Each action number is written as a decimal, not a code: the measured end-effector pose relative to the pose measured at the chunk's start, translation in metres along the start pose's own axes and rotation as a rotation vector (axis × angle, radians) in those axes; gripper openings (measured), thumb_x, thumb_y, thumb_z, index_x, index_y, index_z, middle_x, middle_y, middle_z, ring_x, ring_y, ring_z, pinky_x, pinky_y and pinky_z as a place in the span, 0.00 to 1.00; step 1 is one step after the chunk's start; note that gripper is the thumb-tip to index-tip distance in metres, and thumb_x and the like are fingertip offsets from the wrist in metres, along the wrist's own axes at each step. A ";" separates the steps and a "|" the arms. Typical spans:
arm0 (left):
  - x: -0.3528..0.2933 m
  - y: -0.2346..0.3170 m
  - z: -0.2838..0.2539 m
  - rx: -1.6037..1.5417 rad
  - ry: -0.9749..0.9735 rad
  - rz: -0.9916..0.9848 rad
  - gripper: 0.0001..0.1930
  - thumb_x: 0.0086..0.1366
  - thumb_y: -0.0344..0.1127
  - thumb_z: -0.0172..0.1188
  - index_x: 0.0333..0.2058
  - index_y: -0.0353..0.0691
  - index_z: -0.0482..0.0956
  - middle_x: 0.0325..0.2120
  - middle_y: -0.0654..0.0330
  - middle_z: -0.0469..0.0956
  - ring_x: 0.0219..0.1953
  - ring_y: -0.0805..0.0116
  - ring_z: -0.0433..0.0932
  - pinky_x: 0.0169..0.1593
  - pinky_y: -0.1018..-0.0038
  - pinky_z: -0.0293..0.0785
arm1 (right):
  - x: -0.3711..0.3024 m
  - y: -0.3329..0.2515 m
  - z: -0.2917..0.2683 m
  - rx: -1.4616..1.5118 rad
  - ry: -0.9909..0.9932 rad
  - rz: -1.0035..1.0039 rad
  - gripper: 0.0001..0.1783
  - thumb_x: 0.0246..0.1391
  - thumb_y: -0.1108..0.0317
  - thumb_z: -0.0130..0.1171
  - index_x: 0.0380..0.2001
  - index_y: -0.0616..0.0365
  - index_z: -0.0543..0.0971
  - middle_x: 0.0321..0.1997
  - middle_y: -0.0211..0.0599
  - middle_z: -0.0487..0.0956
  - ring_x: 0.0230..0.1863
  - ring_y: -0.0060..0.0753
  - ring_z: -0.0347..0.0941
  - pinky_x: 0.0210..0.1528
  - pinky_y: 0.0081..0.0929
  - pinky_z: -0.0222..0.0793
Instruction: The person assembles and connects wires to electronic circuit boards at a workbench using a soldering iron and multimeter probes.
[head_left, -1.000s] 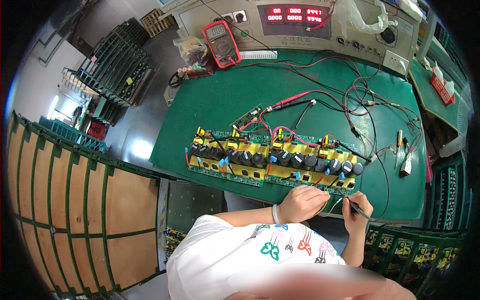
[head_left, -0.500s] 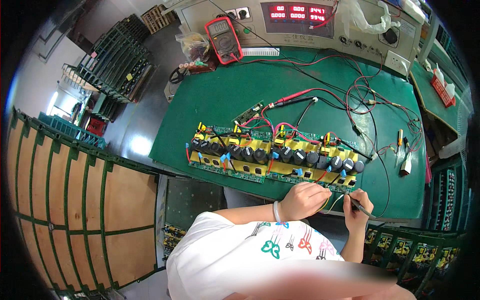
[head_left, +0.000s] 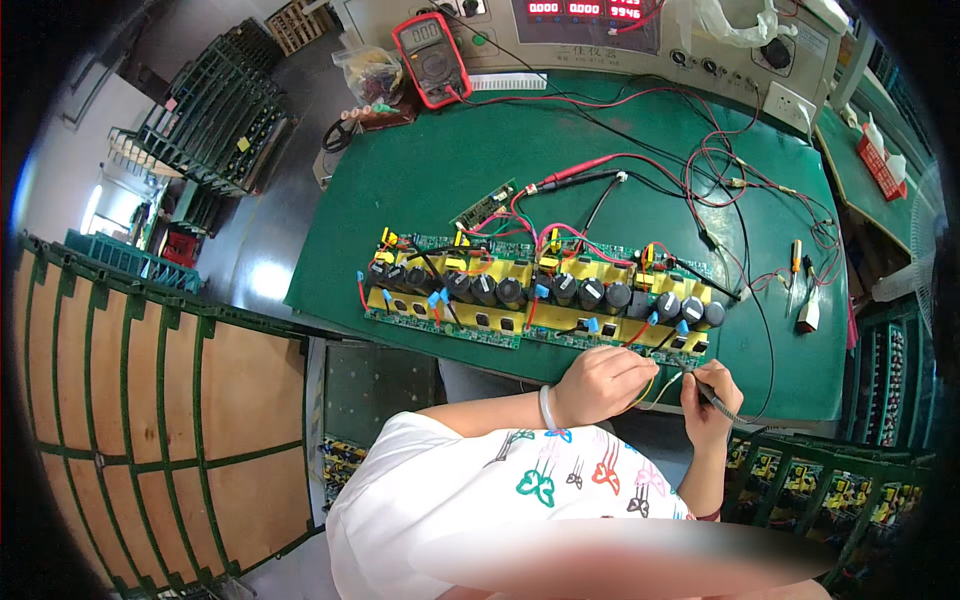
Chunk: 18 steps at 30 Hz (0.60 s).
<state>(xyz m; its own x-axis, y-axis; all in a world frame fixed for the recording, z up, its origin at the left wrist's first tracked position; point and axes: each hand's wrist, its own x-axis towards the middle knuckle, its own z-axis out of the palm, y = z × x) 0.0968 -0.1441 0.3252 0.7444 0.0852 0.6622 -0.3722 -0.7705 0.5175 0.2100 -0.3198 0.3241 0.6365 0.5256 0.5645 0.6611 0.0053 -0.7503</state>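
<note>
A long assembly of green circuit boards (head_left: pixel 440 330) lies across the table, with yellow heat-sink plates and a row of black cylindrical capacitors (head_left: pixel 510 291). At its near right edge, my left hand (head_left: pixel 606 382) is closed in a pinch on a thin yellow wire (head_left: pixel 645 393), which loops down from the fingertips. Beside it, my right hand (head_left: pixel 712 398) grips a dark pen-shaped tool (head_left: pixel 711 396) with a cord, its tip pointing at the board edge. A pale wire (head_left: pixel 662 392) hangs between both hands. The tool's tip is too small to make out.
Behind the boards lie a small green board (head_left: pixel 484 206), red and black test leads (head_left: pixel 580 172) and tangled wires. A red multimeter (head_left: pixel 433 62) leans against the instrument panel (head_left: pixel 600 60). A screwdriver (head_left: pixel 795 268) lies at right. Racks of boards (head_left: pixel 800 500) stand at lower right.
The whole view has shifted slightly, so the table and panel appear higher and a little further left. Both hands keep their grips at the same board edge.
</note>
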 end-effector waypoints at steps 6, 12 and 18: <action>0.006 -0.003 0.001 -0.048 0.010 0.043 0.12 0.52 0.24 0.68 0.37 0.38 0.83 0.34 0.57 0.83 0.32 0.62 0.82 0.34 0.69 0.78 | -0.001 0.004 -0.002 -0.032 0.040 0.041 0.11 0.48 0.86 0.62 0.27 0.64 0.70 0.24 0.40 0.73 0.22 0.33 0.68 0.25 0.26 0.62; 0.012 0.001 -0.005 0.017 -0.021 0.058 0.11 0.52 0.25 0.66 0.36 0.38 0.81 0.34 0.58 0.81 0.33 0.60 0.81 0.36 0.66 0.78 | 0.005 0.008 -0.026 0.602 0.126 0.246 0.07 0.59 0.76 0.52 0.28 0.58 0.67 0.23 0.28 0.65 0.26 0.21 0.58 0.32 0.20 0.54; 0.025 0.015 0.011 -0.125 -0.167 0.216 0.11 0.50 0.25 0.70 0.34 0.37 0.81 0.35 0.58 0.82 0.29 0.61 0.81 0.30 0.70 0.75 | 0.032 0.011 -0.076 0.575 0.169 0.546 0.03 0.65 0.70 0.51 0.37 0.58 0.71 0.27 0.28 0.71 0.27 0.15 0.61 0.31 0.16 0.57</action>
<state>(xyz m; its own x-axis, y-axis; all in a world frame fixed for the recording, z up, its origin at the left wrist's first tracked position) 0.1165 -0.1603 0.3433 0.7180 -0.1853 0.6710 -0.5894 -0.6747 0.4443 0.2679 -0.3681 0.3598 0.8921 0.4452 0.0776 -0.0386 0.2460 -0.9685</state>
